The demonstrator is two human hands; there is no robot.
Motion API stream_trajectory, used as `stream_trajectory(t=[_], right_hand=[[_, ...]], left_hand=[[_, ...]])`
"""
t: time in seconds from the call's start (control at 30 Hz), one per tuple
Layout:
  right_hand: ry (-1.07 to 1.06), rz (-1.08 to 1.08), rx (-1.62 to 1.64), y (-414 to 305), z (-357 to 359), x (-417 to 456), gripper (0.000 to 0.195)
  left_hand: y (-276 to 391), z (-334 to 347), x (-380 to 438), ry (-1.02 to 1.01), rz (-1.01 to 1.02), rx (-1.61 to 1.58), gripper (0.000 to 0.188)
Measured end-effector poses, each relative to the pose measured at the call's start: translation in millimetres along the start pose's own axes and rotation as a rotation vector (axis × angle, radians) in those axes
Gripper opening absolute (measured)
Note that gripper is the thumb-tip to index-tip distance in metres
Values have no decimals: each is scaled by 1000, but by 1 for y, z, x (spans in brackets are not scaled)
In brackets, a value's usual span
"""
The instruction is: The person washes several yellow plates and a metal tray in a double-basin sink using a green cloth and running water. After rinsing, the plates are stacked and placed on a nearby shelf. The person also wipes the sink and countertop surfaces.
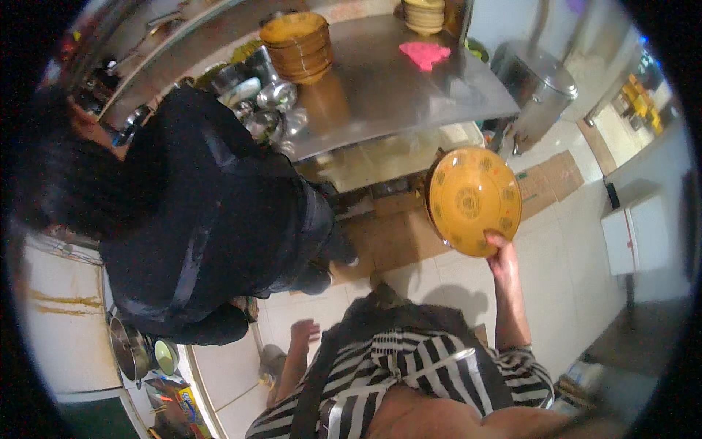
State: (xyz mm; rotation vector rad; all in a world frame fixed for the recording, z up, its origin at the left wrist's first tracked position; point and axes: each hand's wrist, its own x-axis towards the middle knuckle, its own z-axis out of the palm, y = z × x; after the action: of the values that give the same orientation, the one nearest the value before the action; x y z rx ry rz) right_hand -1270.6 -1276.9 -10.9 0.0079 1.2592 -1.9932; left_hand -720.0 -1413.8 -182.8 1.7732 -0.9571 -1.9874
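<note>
My right hand grips the rim of a round yellow plate with dark round motifs. The thumb lies over its patterned face, and the other fingers are hidden beneath. A darker edge shows along the plate's left side; I cannot tell if more plates are under it. The plate is held in the air above the floor, in front of the steel table. Low on my left side hangs my left hand, holding nothing, its fingers loosely bent and a little apart.
A person in dark clothes bends close on my left. On the table stand stacked yellow dishes, steel bowls and a pink cloth. Cardboard lies on the tiled floor. A lidded steel drum stands right of the table.
</note>
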Motion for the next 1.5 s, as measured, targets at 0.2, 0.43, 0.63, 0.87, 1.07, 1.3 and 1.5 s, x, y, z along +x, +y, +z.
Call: stream_trajectory(t=[0.2,0.43,0.63,0.87,1.07,1.3,1.5], right_hand=[[58,150,-128,-1,-16,26,46],[59,385,-282,46,-13,71,37],[-154,522,-381,140,-34,166,37],[-238,570,-515,299,-58,278,35],[-153,726,-427,347,-11,325,33],[-59,849,-249,406,37,357,31],[-67,694,-351,442,81,379,32]], left_hand=[[72,85,66,-132,167,248,27],[138,178,86,-181,-63,284,33],[108,212,103,-100,-52,148,32],[38,190,51,42,-230,-14,36],[13,187,11,72,-349,-159,34],[-85,135,7,-128,212,286,39],[-116,125,8,116,-105,393,39]])
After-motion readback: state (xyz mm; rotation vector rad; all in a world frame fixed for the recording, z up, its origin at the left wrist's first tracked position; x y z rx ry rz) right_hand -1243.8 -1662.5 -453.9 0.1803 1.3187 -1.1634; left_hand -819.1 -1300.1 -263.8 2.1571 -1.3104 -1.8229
